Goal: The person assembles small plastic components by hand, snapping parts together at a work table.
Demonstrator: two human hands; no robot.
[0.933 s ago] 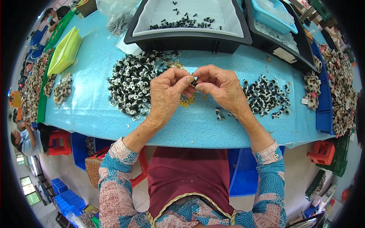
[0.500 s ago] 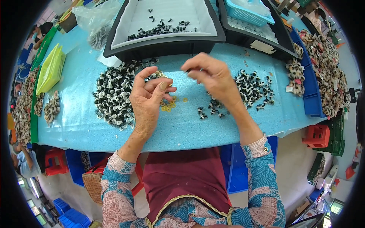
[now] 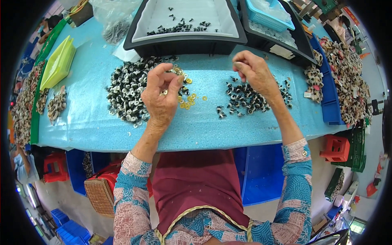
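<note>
Head view, places relative to black tray [image 3: 183,47]. Left hand [image 3: 161,97]: near side of tray's left half, at right edge of left pile [image 3: 125,96], beside yellow rings [image 3: 187,105]. Fingers curled, narrow gap to raised thumb; can't tell if anything's gripped. Right hand [image 3: 258,76]: off tray's near right corner, above right pile [image 3: 247,99]. Thumb and fingertips pinched, pointing left; can't see what's in there. Forearms lean inward. Both piles (black-and-white parts) and rings: table, near side of tray.
</note>
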